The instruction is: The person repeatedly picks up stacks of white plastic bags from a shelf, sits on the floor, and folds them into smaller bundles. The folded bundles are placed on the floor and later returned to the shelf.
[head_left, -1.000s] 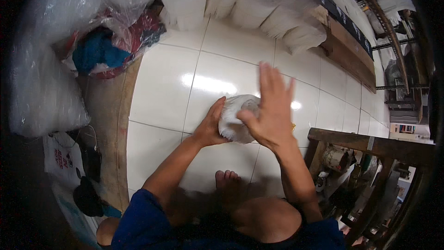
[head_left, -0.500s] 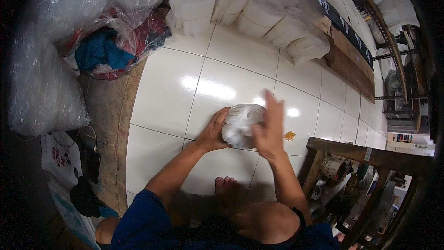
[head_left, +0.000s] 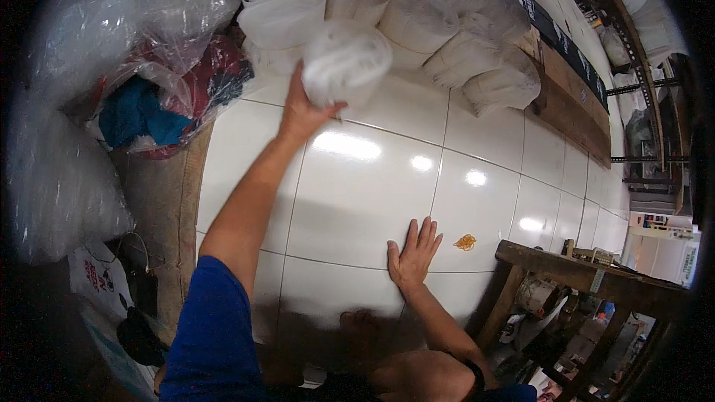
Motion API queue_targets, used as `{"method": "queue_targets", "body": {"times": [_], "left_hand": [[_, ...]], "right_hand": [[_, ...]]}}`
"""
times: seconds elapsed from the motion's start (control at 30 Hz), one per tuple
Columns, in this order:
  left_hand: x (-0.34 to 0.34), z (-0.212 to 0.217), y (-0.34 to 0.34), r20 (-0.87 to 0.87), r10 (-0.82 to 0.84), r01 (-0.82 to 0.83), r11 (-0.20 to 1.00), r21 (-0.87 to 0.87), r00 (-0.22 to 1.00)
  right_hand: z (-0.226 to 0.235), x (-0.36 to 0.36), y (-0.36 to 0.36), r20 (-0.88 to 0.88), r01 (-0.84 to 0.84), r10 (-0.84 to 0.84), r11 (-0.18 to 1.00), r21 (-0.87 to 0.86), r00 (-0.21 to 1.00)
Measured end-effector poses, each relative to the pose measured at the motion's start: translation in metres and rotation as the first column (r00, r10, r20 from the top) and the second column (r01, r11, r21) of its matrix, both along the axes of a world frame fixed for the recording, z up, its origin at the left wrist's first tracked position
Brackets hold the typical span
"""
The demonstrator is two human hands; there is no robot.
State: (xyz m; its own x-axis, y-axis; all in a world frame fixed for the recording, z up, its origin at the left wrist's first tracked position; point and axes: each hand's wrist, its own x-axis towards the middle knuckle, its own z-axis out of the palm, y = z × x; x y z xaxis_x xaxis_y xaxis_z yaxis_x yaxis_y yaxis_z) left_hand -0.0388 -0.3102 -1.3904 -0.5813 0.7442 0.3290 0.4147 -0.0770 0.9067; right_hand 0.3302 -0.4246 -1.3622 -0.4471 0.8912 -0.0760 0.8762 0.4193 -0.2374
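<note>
Reaching forward, my left hand (head_left: 304, 110) grips the near lower side of a rolled bundle of thin whitish plastic sheets or bags (head_left: 346, 67), blurred by motion. That bundle is up against a group of similar rolled bundles (head_left: 418, 21) standing on the tiles; whether it touches them I cannot tell. My right hand (head_left: 414, 253) lies palm down on the floor with its fingers spread, holding nothing. Just right of it is a small heap of yellowish rubber bands (head_left: 465, 242).
Clear plastic sacks (head_left: 67, 171) and a bag with blue and red cloth (head_left: 141, 113) fill the left side. A wooden board (head_left: 570, 115) borders the bundles at right. A dark wooden frame (head_left: 588, 268) stands at lower right, with tools and containers beneath.
My left hand has carried the bundle forward and left, from in front of me to the standing bundles. My right hand has left the bundle and come down onto the floor.
</note>
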Motion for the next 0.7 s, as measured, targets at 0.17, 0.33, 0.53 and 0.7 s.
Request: {"method": "queue_targets", "body": {"times": [0.17, 0.33, 0.53, 0.7], "left_hand": [[-0.017, 0.022, 0.032, -0.06, 0.057, -0.062, 0.995, -0.08, 0.997], [-0.015, 0.023, 0.044, -0.033, 0.068, -0.07, 0.993, -0.096, 0.997], [-0.003, 0.04, 0.018, -0.023, 0.067, -0.071, 0.959, -0.275, 0.997], [0.002, 0.058, -0.132, 0.012, -0.361, 0.296, 0.744, -0.599, 0.933]], "right_hand": [[-0.003, 0.004, 0.001, -0.022, -0.005, 0.006, 1.0, 0.022, 1.0], [0.001, 0.003, 0.007, -0.031, 0.014, -0.013, 1.0, 0.007, 0.999], [0.009, 0.0, 0.011, -0.01, -0.006, 0.007, 0.999, 0.037, 1.0], [-0.049, 0.031, 0.013, -0.038, -0.046, 0.052, 0.99, 0.137, 0.998]]}}
